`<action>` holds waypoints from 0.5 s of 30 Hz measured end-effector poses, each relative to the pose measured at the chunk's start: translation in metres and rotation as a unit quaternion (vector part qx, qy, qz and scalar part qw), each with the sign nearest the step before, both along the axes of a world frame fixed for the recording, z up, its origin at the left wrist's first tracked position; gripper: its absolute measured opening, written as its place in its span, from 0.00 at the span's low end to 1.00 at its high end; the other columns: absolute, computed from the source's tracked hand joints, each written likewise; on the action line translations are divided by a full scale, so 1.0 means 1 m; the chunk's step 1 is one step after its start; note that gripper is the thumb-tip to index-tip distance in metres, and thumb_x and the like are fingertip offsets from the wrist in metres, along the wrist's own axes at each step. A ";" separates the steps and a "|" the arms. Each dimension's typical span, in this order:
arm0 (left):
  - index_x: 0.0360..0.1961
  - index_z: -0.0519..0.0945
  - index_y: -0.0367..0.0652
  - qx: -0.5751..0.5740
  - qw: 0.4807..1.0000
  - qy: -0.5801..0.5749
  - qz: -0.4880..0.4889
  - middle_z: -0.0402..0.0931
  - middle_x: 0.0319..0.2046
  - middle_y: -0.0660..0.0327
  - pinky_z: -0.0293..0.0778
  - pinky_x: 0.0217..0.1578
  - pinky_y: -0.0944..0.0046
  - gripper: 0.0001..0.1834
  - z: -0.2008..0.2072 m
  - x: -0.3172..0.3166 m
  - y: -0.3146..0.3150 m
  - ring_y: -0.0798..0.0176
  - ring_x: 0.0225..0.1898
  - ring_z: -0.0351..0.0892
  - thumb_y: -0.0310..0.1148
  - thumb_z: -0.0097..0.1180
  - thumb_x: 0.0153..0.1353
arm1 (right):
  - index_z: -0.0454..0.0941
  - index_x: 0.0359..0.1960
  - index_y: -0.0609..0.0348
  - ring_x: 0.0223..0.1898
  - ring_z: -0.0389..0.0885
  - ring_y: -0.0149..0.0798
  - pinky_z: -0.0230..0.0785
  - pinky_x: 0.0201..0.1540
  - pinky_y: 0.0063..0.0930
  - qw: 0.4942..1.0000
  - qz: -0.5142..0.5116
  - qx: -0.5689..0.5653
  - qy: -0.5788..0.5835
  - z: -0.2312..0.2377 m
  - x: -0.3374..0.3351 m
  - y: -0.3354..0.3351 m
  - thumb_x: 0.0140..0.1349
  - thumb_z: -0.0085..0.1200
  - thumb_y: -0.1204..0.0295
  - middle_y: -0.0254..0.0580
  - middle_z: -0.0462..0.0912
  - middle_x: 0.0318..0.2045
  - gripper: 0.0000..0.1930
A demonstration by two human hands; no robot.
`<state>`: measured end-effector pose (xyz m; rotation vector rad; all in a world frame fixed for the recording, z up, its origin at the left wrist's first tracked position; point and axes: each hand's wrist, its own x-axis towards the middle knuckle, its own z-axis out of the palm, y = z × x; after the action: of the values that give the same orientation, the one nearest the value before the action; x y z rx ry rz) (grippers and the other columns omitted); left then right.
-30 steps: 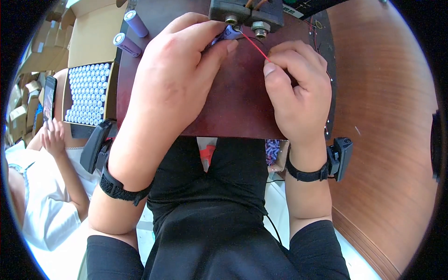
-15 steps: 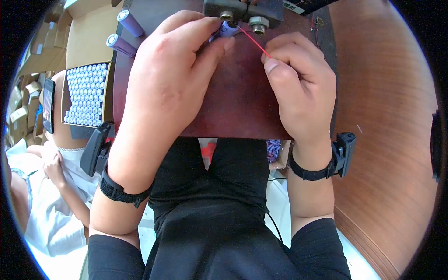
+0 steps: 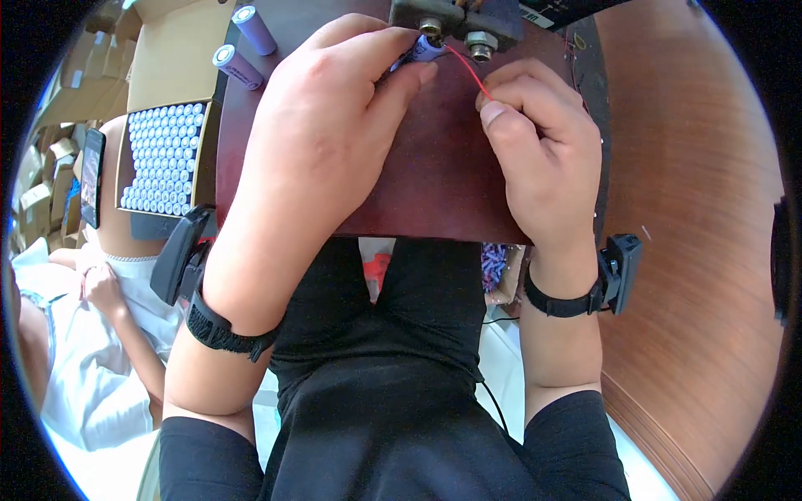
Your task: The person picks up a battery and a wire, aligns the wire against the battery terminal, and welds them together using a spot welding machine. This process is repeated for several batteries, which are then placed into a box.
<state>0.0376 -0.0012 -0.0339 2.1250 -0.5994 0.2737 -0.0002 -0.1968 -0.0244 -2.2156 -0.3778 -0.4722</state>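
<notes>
My left hand (image 3: 322, 125) is closed with thumb and fingers around a purple cylindrical battery cell (image 3: 429, 48), which lies tilted. Its far end meets a metal bolt fitting (image 3: 429, 27) on a dark block (image 3: 457, 17); exact contact there is too small to tell. From that end a thin red wire (image 3: 470, 71) runs to my right hand (image 3: 547, 159), which pinches it between thumb and forefinger. Another bolt fitting (image 3: 480, 45) on the block sits just right of the wire. The fingers of my left hand partly cover the cell.
Two more purple cells, one (image 3: 256, 32) farther and one (image 3: 238, 68) nearer, stand on the dark red table (image 3: 443, 184). A cardboard box (image 3: 209, 146) of cells sits left, beside a phone (image 3: 93, 178) and a seated person (image 3: 92, 351). Purple pieces (image 3: 494, 265) lie in a container below the table.
The view has shifted slightly, moving the table, box and block rightward in the picture. The red wire is a little more curved. Both hands keep their grips.
</notes>
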 end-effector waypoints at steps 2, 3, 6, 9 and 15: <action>0.45 0.83 0.33 -0.030 0.999 -0.036 -0.007 0.79 0.38 0.50 0.75 0.41 0.59 0.12 -0.004 0.001 0.001 0.48 0.38 0.81 0.31 0.64 0.66 | 0.80 0.24 0.59 0.33 0.81 0.46 0.70 0.41 0.40 1.000 0.002 -0.004 -0.007 -0.002 0.000 0.000 0.56 0.59 0.70 0.40 0.83 0.27 0.07; 0.45 0.83 0.33 -0.030 0.999 -0.024 -0.007 0.79 0.38 0.50 0.75 0.41 0.59 0.12 -0.003 0.001 0.001 0.47 0.39 0.81 0.31 0.64 0.66 | 0.80 0.24 0.60 0.33 0.81 0.46 0.70 0.41 0.40 1.000 -0.003 -0.002 -0.002 -0.003 0.000 0.001 0.56 0.59 0.69 0.40 0.83 0.28 0.07; 0.45 0.83 0.32 -0.026 1.000 -0.013 -0.003 0.79 0.38 0.49 0.75 0.41 0.59 0.13 -0.004 0.000 0.002 0.46 0.39 0.81 0.31 0.64 0.65 | 0.80 0.25 0.60 0.34 0.82 0.46 0.69 0.43 0.40 1.000 -0.016 -0.006 0.008 0.000 -0.002 0.004 0.57 0.60 0.69 0.39 0.84 0.29 0.08; 0.44 0.83 0.31 -0.022 1.000 -0.014 0.001 0.79 0.38 0.48 0.75 0.41 0.58 0.13 0.001 0.000 0.002 0.44 0.40 0.80 0.31 0.64 0.65 | 0.81 0.25 0.59 0.35 0.82 0.46 0.69 0.45 0.40 0.999 -0.027 0.000 0.023 -0.001 -0.003 0.005 0.57 0.60 0.69 0.39 0.84 0.30 0.08; 0.44 0.84 0.32 -0.023 1.000 -0.004 -0.008 0.79 0.38 0.47 0.76 0.44 0.54 0.14 0.005 -0.002 0.000 0.43 0.42 0.81 0.31 0.66 0.63 | 0.78 0.28 0.65 0.37 0.79 0.46 0.67 0.46 0.38 0.997 0.000 -0.070 -0.010 0.007 -0.007 -0.001 0.60 0.57 0.74 0.44 0.82 0.31 0.06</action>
<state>0.0354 -0.0008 -0.0284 2.0756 -0.6083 0.2838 -0.0075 -0.1974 -0.0173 -2.3482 -0.4339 -0.4818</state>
